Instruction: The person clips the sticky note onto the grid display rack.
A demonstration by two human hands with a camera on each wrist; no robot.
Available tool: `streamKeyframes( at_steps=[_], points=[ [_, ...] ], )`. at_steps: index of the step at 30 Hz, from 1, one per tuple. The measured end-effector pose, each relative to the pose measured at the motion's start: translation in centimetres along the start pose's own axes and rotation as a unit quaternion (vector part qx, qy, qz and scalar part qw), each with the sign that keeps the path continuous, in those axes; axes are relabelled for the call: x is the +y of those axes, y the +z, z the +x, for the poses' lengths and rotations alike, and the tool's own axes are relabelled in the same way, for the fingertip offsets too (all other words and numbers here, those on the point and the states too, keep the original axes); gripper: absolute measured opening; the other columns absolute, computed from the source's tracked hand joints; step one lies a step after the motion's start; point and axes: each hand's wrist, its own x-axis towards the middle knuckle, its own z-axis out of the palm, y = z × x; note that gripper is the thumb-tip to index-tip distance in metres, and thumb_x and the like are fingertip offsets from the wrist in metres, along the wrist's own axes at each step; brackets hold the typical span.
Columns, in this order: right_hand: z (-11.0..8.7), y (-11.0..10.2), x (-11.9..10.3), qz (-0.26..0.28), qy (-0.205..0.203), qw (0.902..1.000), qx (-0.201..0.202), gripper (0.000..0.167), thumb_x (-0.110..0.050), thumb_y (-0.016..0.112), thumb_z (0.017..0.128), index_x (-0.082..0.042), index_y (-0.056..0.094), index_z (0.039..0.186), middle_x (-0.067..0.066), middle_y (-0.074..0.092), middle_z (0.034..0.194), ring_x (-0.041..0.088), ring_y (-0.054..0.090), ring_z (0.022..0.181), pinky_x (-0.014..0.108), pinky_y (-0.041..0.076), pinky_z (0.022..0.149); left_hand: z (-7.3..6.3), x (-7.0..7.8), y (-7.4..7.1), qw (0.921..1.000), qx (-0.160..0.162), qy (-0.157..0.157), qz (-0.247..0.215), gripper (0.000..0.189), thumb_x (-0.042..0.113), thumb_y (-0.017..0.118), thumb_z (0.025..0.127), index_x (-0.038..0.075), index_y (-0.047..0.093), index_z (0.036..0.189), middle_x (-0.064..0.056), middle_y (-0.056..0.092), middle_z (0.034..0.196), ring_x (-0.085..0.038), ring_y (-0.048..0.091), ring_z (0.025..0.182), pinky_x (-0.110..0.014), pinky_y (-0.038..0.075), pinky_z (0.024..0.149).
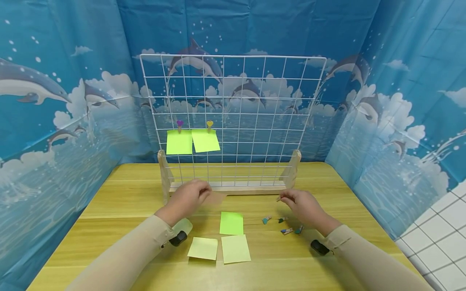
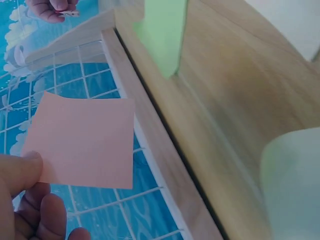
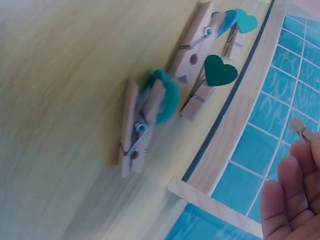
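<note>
My left hand [image 1: 190, 199] pinches a pink sticky note [image 2: 87, 142] by one corner, in front of the wire grid's base. A small wooden clothespin [image 3: 301, 129] is pinched between thumb and fingertips of my right hand [image 1: 305, 206], near the grid's right foot. Below that hand several clothespins with heart tops lie on the table, among them a dark green one [image 3: 220, 71] and a blue one [image 1: 287, 231]. Two green notes hang on the white wire grid [image 1: 238, 113], the left under a purple heart clothespin [image 1: 180, 124], the right under a yellow one [image 1: 209, 125].
On the wooden table [image 1: 123, 202] lie a bright green note [image 1: 231, 223] and two pale yellow notes, one at left [image 1: 203, 248] and one at right [image 1: 236, 249]. Another pale note [image 1: 183, 227] sits partly behind my left wrist. A dolphin-print curtain [image 1: 284, 24] surrounds the table's back and sides.
</note>
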Motion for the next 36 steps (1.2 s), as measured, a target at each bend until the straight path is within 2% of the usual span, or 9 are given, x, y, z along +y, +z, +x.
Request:
streamKeyframes(
  at_steps=[7, 14, 18, 22, 25, 31, 36],
  points=[
    [-0.1, -0.3, -0.6, -0.003, -0.022, 0.9993, 0.029, 0.02, -0.016, 0.065, 0.105, -0.009, 0.078, 0.119, 0.007, 0.076, 0.113, 0.017, 0.073, 0.094, 0.033, 0.059, 0.075, 0.4, 1.1, -0.7, 0.9995, 0.02, 0.018, -0.014, 0.01, 0.02, 0.066, 0.106, 0.016, 0.076, 0.105, 0.003, 0.072, 0.101, -0.009, 0.059, 0.082, -0.031, 0.056, 0.076],
    [-0.1, -0.8, -1.5, -0.001, -0.027, 0.9986, 0.045, 0.024, -0.016, 0.065, 0.105, -0.006, 0.076, 0.123, 0.011, 0.076, 0.117, 0.024, 0.074, 0.098, 0.04, 0.061, 0.078, 0.7, 2.0, -1.5, 0.9992, 0.026, 0.027, -0.015, 0.013, 0.02, 0.065, 0.107, 0.016, 0.077, 0.108, 0.002, 0.073, 0.102, -0.009, 0.061, 0.08, -0.031, 0.056, 0.075],
    [0.0, -1.1, -1.8, 0.002, -0.024, 0.9983, 0.053, 0.024, -0.015, 0.066, 0.105, -0.005, 0.076, 0.124, 0.012, 0.076, 0.118, 0.022, 0.074, 0.093, 0.036, 0.059, 0.074, 1.0, 2.2, -1.8, 0.9991, 0.029, 0.028, -0.011, 0.014, 0.021, 0.064, 0.107, 0.016, 0.077, 0.11, 0.002, 0.073, 0.104, -0.008, 0.061, 0.081, -0.031, 0.056, 0.075],
    [0.1, -1.5, -2.0, 0.008, -0.018, 0.9983, 0.054, 0.027, -0.015, 0.064, 0.106, -0.003, 0.075, 0.127, 0.013, 0.077, 0.118, 0.01, 0.065, 0.076, 0.028, 0.05, 0.063, 1.2, 2.5, -2.1, 0.999, 0.029, 0.026, -0.021, 0.014, 0.022, 0.064, 0.107, 0.016, 0.076, 0.111, 0.003, 0.071, 0.099, -0.008, 0.059, 0.076, -0.03, 0.054, 0.071],
    [0.1, -1.7, -2.2, 0.013, -0.015, 0.9984, 0.053, 0.028, -0.014, 0.062, 0.107, -0.002, 0.073, 0.13, 0.014, 0.077, 0.118, 0.007, 0.057, 0.065, 0.027, 0.046, 0.057, 1.3, 2.8, -2.4, 0.9989, 0.024, 0.022, -0.035, 0.015, 0.022, 0.063, 0.108, 0.016, 0.076, 0.114, 0.005, 0.069, 0.095, -0.006, 0.058, 0.071, -0.029, 0.053, 0.068],
    [0.2, -1.8, -2.6, 0.02, -0.02, 0.9976, 0.064, 0.027, -0.012, 0.061, 0.107, -0.001, 0.072, 0.13, 0.014, 0.078, 0.116, 0.006, 0.061, 0.069, 0.026, 0.048, 0.058, 1.7, 3.5, -3.1, 0.9976, 0.025, 0.028, -0.058, 0.016, 0.024, 0.063, 0.108, 0.017, 0.075, 0.115, 0.007, 0.069, 0.089, -0.006, 0.057, 0.066, -0.027, 0.051, 0.064],
    [0.3, -2.0, -2.8, 0.026, -0.018, 0.9969, 0.072, 0.029, -0.013, 0.06, 0.108, -0.001, 0.07, 0.132, 0.015, 0.078, 0.117, 0.008, 0.06, 0.067, 0.027, 0.046, 0.054, 2.3, 4.0, -3.6, 0.9964, 0.037, 0.029, -0.07, 0.02, 0.024, 0.063, 0.108, 0.013, 0.073, 0.121, 0.004, 0.073, 0.096, -0.009, 0.059, 0.073, -0.028, 0.053, 0.066]
  ],
)
